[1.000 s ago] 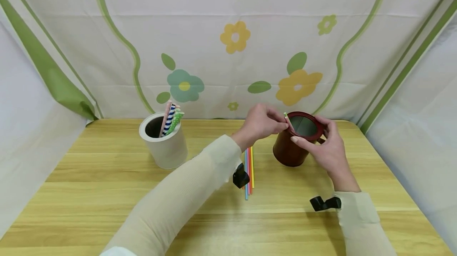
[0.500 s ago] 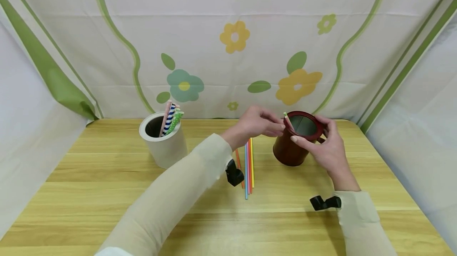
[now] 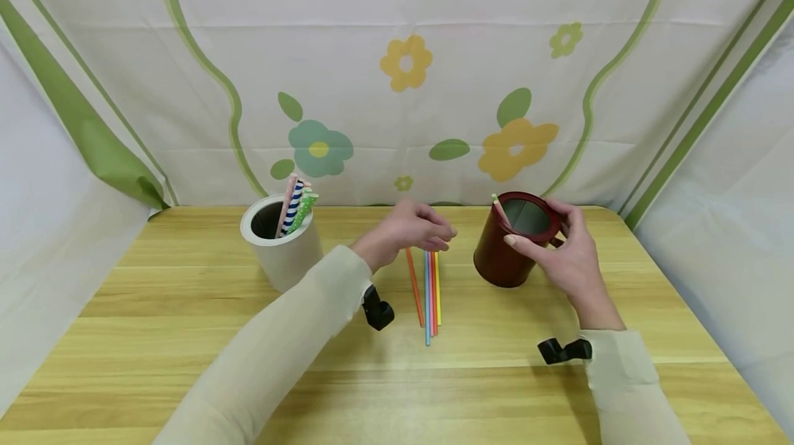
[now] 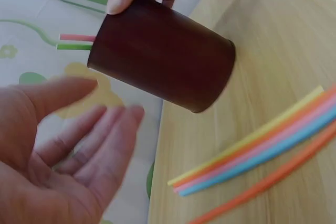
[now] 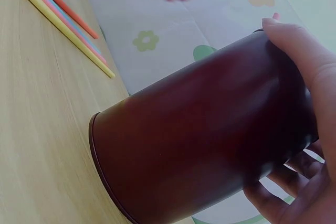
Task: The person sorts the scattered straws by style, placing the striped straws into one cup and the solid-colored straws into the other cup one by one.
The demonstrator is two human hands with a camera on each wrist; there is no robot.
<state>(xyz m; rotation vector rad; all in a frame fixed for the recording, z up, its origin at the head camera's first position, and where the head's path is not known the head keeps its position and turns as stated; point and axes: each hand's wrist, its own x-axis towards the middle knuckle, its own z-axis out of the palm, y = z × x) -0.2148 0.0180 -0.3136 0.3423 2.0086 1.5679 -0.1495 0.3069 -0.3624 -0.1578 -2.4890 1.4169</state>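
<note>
My left hand (image 3: 412, 230) is above the far ends of several plain straws (image 3: 432, 297) on the table, its fingers loosely bent and holding nothing. In the left wrist view, a gap shows between its thumb and fingers. My right hand (image 3: 572, 255) grips a dark red canister (image 3: 504, 259) near its rim, thumb at the front and fingers round the far right side. The canister stands upright. A pink and a green straw (image 4: 74, 46) stick out over its left rim. The loose straws are yellow, pink, blue and orange; one orange straw (image 3: 415, 290) lies apart on their left.
A white canister (image 3: 287, 266) at the back left holds patterned straws (image 3: 296, 209), among them blue-striped and green-dotted ones. Behind the wooden table (image 3: 496, 390) hangs a flowered curtain (image 3: 360, 73).
My left hand has moved left, away from the dark red canister's rim, leaving the pink and green straws in it. The right hand has kept its grip.
</note>
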